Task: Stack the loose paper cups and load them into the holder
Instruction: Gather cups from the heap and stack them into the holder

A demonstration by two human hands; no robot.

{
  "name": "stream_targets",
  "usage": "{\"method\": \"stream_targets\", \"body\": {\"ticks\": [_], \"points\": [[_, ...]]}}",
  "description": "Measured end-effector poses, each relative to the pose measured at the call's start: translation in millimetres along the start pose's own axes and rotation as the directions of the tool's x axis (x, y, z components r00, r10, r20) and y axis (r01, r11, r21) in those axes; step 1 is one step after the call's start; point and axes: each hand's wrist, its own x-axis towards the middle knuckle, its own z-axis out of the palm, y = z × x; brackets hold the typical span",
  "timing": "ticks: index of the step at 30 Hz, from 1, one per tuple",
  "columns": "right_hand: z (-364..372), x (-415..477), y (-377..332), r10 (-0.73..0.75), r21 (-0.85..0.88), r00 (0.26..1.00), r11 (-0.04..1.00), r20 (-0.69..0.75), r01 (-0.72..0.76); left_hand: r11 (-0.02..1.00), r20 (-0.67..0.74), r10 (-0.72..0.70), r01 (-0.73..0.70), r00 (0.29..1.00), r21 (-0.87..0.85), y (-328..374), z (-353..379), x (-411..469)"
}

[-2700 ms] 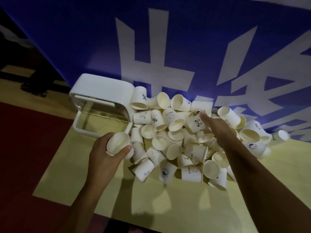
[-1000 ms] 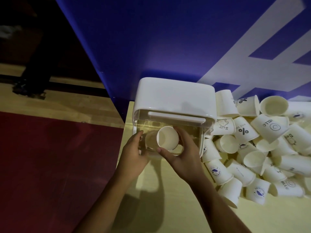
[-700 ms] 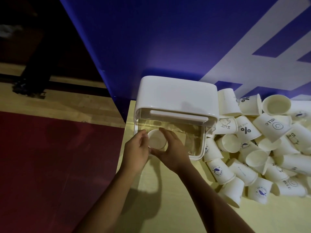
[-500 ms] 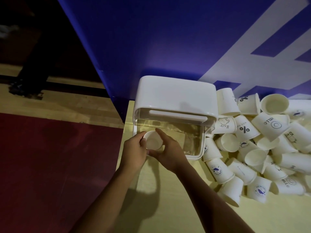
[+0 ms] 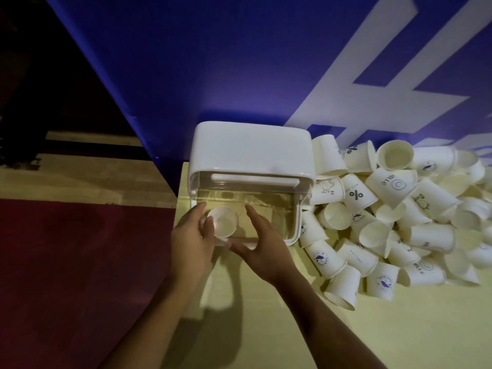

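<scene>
A single white cup (image 5: 222,221) sits mouth-up in the near left corner of the holder (image 5: 253,153), a white box with a clear front that stands at the far left of the pale yellow table (image 5: 399,328). The left hand (image 5: 190,242) curls round the cup's left side, thumb and forefinger against its rim. The right hand (image 5: 262,249) hovers just right of the cup, fingers spread apart and fairly straight, holding nothing; whether its thumb tip touches the holder's near edge I cannot tell. The loose cups (image 5: 399,217) lie in a jumbled heap right of the holder, some against its right wall. A blue wall (image 5: 239,62) with white lettering rises behind, and a red floor (image 5: 66,262) lies to the left.
</scene>
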Motion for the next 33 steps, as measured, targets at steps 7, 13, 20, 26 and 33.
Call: {"method": "stream_targets", "body": {"ticks": [7,13,20,26,33], "points": [[-94,-75,41,0.091,0.03,0.971,0.996,-0.223,-0.086,0.922,0.126,0.388,-0.387,0.913,-0.034,114,0,-41],[-190,-87,74,0.128,0.105,0.916,0.99,-0.38,-0.095,0.602,0.447,0.644,-0.772,0.621,0.204,225,67,21],[-268,-78,124,0.131,0.038,0.881,0.991,-0.454,-0.128,-0.011,0.779,0.402,-0.848,0.481,0.53,259,128,78],[-285,-34,152,0.124,-0.136,0.921,0.973,-0.37,-0.186,-0.159,0.835,0.28,-0.834,0.475,0.528,257,148,83],[-271,-5,169,0.057,-0.29,0.923,0.94,-0.38,-0.177,-0.212,0.823,0.137,-0.795,0.552,0.568,262,150,89]]}}
